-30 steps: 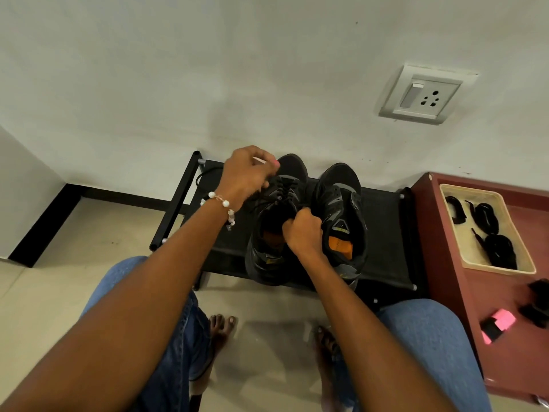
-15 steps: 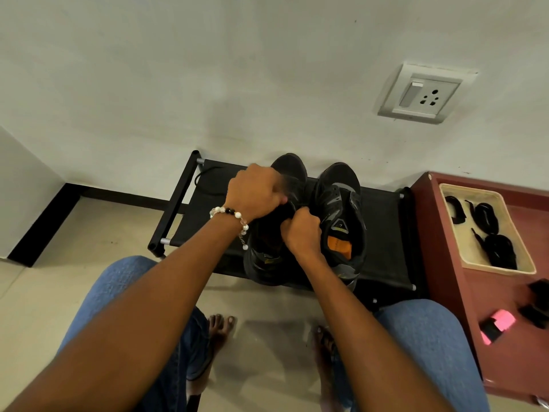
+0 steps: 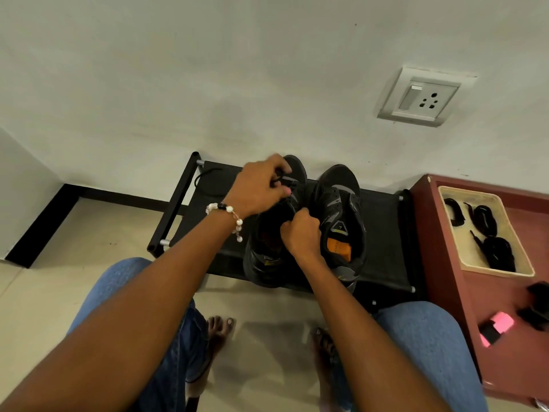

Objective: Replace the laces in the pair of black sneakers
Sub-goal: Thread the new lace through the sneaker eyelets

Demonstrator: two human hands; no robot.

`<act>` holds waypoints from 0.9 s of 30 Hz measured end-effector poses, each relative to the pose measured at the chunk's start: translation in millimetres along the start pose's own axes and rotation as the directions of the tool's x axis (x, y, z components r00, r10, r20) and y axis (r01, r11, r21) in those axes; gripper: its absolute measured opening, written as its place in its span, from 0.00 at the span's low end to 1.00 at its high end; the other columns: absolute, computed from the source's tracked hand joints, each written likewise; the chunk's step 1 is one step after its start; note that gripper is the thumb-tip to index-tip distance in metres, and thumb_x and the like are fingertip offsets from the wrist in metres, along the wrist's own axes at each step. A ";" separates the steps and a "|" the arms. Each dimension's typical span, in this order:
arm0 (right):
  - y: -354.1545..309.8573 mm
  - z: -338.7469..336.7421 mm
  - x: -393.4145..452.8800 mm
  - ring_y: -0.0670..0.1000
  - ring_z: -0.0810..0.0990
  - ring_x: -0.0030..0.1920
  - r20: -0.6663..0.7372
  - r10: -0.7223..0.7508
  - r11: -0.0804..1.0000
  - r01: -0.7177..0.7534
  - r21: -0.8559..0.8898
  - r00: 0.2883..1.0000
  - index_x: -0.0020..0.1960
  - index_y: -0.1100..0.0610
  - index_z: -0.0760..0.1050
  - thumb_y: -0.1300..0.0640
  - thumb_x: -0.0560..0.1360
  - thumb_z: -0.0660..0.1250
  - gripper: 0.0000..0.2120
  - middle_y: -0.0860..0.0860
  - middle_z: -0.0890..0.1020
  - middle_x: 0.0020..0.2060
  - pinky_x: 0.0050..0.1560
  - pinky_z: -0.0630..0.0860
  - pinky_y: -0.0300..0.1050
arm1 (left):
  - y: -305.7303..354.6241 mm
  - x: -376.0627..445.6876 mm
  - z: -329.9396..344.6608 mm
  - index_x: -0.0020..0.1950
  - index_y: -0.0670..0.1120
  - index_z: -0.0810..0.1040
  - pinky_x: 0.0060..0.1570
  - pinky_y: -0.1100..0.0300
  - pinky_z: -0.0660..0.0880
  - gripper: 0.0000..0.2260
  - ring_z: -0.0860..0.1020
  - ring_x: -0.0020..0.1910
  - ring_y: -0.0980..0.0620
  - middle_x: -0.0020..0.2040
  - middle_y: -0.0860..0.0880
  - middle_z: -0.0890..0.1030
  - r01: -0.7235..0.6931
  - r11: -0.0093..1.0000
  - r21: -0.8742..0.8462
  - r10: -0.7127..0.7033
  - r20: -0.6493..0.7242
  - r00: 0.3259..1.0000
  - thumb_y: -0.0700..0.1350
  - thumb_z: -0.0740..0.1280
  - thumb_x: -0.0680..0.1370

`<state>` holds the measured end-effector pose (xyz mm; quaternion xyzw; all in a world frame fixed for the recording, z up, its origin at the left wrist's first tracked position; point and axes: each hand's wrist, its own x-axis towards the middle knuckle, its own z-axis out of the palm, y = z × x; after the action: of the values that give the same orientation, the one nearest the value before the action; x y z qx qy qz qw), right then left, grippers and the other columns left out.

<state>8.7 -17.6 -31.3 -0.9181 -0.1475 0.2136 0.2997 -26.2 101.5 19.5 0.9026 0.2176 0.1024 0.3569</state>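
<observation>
Two black sneakers stand side by side, toes to the wall, on a low black rack. My left hand pinches a black lace over the toe half of the left sneaker. My right hand is curled on the same shoe's inner upper near the tongue. The right sneaker has an orange insole and shows no lace. A loose black lace lies on the rack's left end.
A dark red cabinet stands at the right, carrying a cream tray with coiled black laces and a pink and black item. A wall with a socket plate is close behind. My knees and feet are below.
My left hand went down onto the shoe, then rose and moved toward the toe, pulling lace. My right hand has stayed on the shoe's upper.
</observation>
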 end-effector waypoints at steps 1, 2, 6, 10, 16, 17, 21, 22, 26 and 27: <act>0.2 0.2 0.4 0.66 0.77 0.56 0.000 -0.001 1.000 0.001 0.000 1.000 0.62 0.67 0.68 0.61 0.79 0.59 0.14 0.65 0.76 0.57 0.48 0.72 0.51 | 0.1 -1.6 2.1 0.54 0.51 0.79 0.45 0.59 0.75 0.14 0.78 0.44 0.52 0.42 0.52 0.78 -0.079 0.980 0.185 0.066 0.073 0.995 0.48 0.75 0.71; 0.6 0.3 0.7 0.66 0.77 0.56 0.001 -0.003 1.000 0.003 0.001 1.000 0.62 0.67 0.68 0.61 0.79 0.59 0.14 0.65 0.77 0.57 0.48 0.72 0.51 | -0.2 -3.1 3.6 0.53 0.52 0.80 0.46 0.58 0.74 0.14 0.78 0.47 0.50 0.45 0.52 0.76 -0.123 0.942 0.313 0.088 0.123 0.988 0.49 0.76 0.70; 1.2 1.3 2.0 0.65 0.77 0.54 0.005 -0.005 1.000 0.005 0.006 1.000 0.61 0.67 0.68 0.61 0.78 0.60 0.14 0.64 0.77 0.56 0.48 0.73 0.52 | -2.4 -6.5 15.0 0.52 0.48 0.80 0.46 0.52 0.75 0.09 0.78 0.50 0.43 0.51 0.47 0.78 -0.146 0.834 0.533 0.109 0.100 0.989 0.47 0.73 0.73; 1.1 1.2 2.7 0.66 0.77 0.56 0.008 0.004 1.000 -0.004 -0.008 1.000 0.62 0.67 0.67 0.61 0.79 0.59 0.15 0.65 0.76 0.57 0.49 0.72 0.52 | 2.5 -4.1 16.7 0.45 0.46 0.81 0.42 0.56 0.72 0.04 0.79 0.45 0.45 0.44 0.46 0.81 -0.127 0.854 0.504 0.112 0.060 0.992 0.46 0.69 0.75; 2.0 0.8 2.2 0.66 0.76 0.57 0.004 -0.015 0.999 0.015 -0.035 1.000 0.63 0.68 0.67 0.60 0.79 0.59 0.16 0.65 0.76 0.58 0.50 0.73 0.52 | -3.1 -2.6 -4.9 0.38 0.38 0.81 0.39 0.54 0.82 0.05 0.84 0.36 0.47 0.38 0.43 0.84 0.342 0.901 -0.267 -0.351 0.018 0.936 0.37 0.76 0.69; 2.2 0.9 2.8 0.66 0.76 0.57 0.007 -0.013 0.999 0.013 -0.036 1.000 0.63 0.68 0.67 0.60 0.79 0.60 0.16 0.65 0.76 0.58 0.51 0.73 0.53 | -5.1 -2.9 -8.5 0.38 0.37 0.80 0.37 0.53 0.83 0.05 0.84 0.35 0.46 0.40 0.40 0.84 0.398 0.829 -0.393 -0.431 0.002 0.902 0.36 0.75 0.70; 2.7 -0.3 5.0 0.66 0.77 0.56 0.010 -0.018 0.999 0.018 -0.045 1.000 0.63 0.68 0.67 0.60 0.78 0.61 0.16 0.65 0.76 0.58 0.52 0.74 0.54 | -22.3 -1.7 -20.2 0.46 0.39 0.81 0.49 0.48 0.80 0.10 0.82 0.48 0.40 0.48 0.40 0.82 0.423 0.906 0.000 -0.413 -0.221 0.883 0.44 0.75 0.72; 2.1 -1.2 5.2 0.66 0.77 0.56 0.007 -0.032 0.998 0.032 -0.054 0.999 0.63 0.67 0.67 0.59 0.79 0.61 0.17 0.64 0.76 0.58 0.52 0.74 0.54 | -22.0 -4.5 -20.5 0.53 0.40 0.80 0.53 0.46 0.77 0.14 0.79 0.55 0.38 0.54 0.40 0.80 0.431 0.884 0.181 -0.391 -0.218 0.894 0.46 0.75 0.72; -2.6 -7.5 6.6 0.62 0.75 0.58 -0.077 -0.203 0.969 0.189 -0.160 0.976 0.66 0.62 0.68 0.60 0.77 0.66 0.19 0.61 0.75 0.59 0.53 0.74 0.52 | -10.6 -15.2 -17.3 0.56 0.42 0.78 0.55 0.47 0.76 0.17 0.78 0.55 0.41 0.55 0.42 0.79 0.335 0.911 0.242 -0.325 -0.080 0.942 0.49 0.75 0.72; -3.2 -9.1 7.8 0.61 0.74 0.60 -0.110 -0.276 0.946 0.250 -0.204 0.955 0.67 0.61 0.69 0.62 0.76 0.67 0.21 0.60 0.75 0.60 0.55 0.73 0.52 | -7.6 -18.4 -13.9 0.51 0.42 0.79 0.52 0.49 0.78 0.14 0.80 0.50 0.43 0.50 0.43 0.81 0.331 0.930 0.161 -0.335 -0.007 0.942 0.48 0.75 0.72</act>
<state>19.4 -16.4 -25.0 -0.9267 -0.2675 0.0931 0.2470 -49.6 106.1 23.8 0.8795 0.3712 0.0131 0.2977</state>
